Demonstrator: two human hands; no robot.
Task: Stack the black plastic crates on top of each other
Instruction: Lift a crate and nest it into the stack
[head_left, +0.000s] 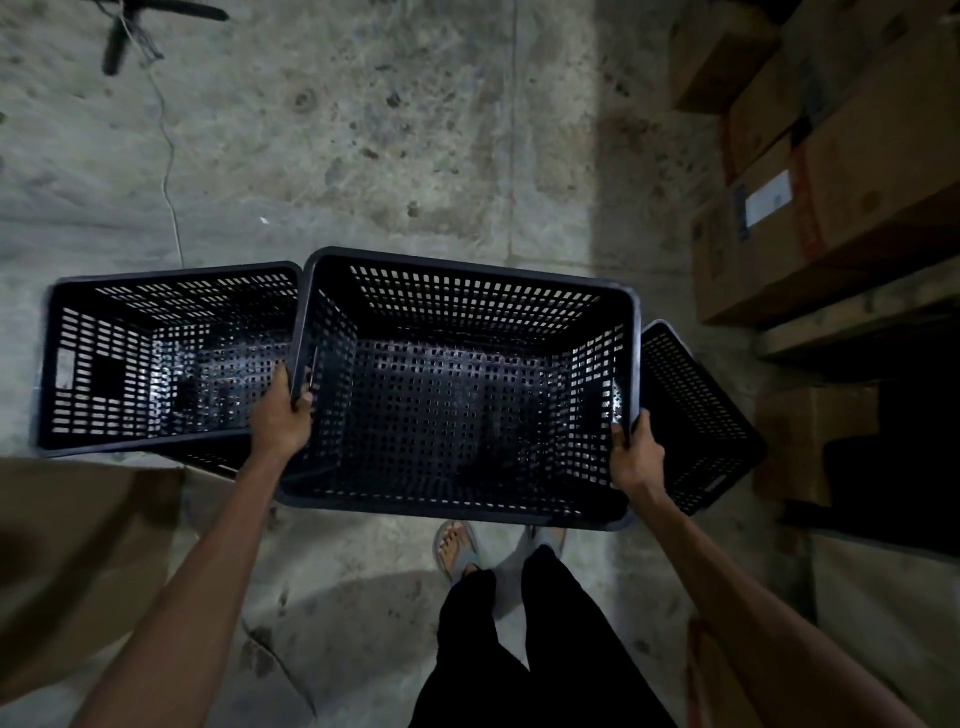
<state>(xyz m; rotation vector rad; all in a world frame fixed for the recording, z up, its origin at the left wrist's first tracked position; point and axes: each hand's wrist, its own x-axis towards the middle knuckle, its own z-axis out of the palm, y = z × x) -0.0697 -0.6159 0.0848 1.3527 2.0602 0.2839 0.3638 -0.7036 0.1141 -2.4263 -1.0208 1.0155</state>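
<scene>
A black perforated plastic crate (457, 384) hangs in the middle of the head view, lifted off the floor. My left hand (283, 415) grips its left rim and my right hand (634, 457) grips its right rim. A second black crate (156, 358) stands open side up on the floor to the left, touching or nearly touching the held one. Part of a third black crate (696, 415) shows tilted at the right, mostly hidden behind the held crate.
Cardboard boxes (841, 171) are piled on shelving at the right. Another cardboard box (78, 561) stands at the lower left. A white cable (169, 171) runs over the concrete floor (389, 130) toward a black stand (130, 31). My feet (457, 551) are just behind the held crate.
</scene>
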